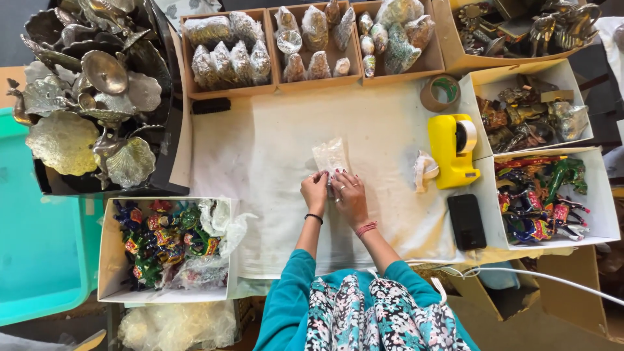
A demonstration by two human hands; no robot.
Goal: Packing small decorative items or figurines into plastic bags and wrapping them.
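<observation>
My left hand (315, 190) and my right hand (351, 195) rest side by side on the white cloth (260, 149) that covers the table. Both pinch the near end of a small clear plastic bag (330, 156) that lies flat on the cloth and reaches away from me. Something pale sits inside the bag; I cannot tell what it is. A black band circles my left wrist and a red thread my right.
A yellow tape dispenser (452, 149), a brown tape roll (440, 92), a crumpled wrapped piece (424, 170) and a black phone (466, 221) lie to the right. Boxes of painted figurines (170, 239) (543, 195), wrapped items (227, 52) and metal ornaments (91, 97) ring the cloth.
</observation>
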